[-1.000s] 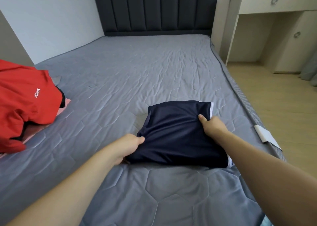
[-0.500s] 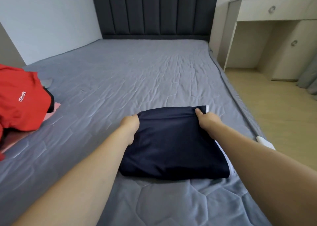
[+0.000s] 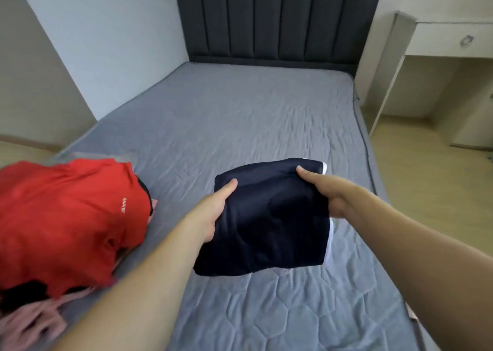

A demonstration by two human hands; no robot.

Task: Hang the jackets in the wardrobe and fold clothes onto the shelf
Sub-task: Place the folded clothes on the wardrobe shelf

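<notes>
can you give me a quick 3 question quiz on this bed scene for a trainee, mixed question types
1. True or false: both hands grip the folded navy garment.
2. Multiple choice: what lies on the bed to the person's left? A) a white towel B) a red garment C) a pair of shoes
3. Short answer: which edge of the navy garment shows white trim?

Key
1. True: the left hand holds its left edge and the right hand its right edge, thumbs on top.
2. B: the red garment lies on the grey bed, over something pink.
3. The right edge, by the right hand.
</notes>
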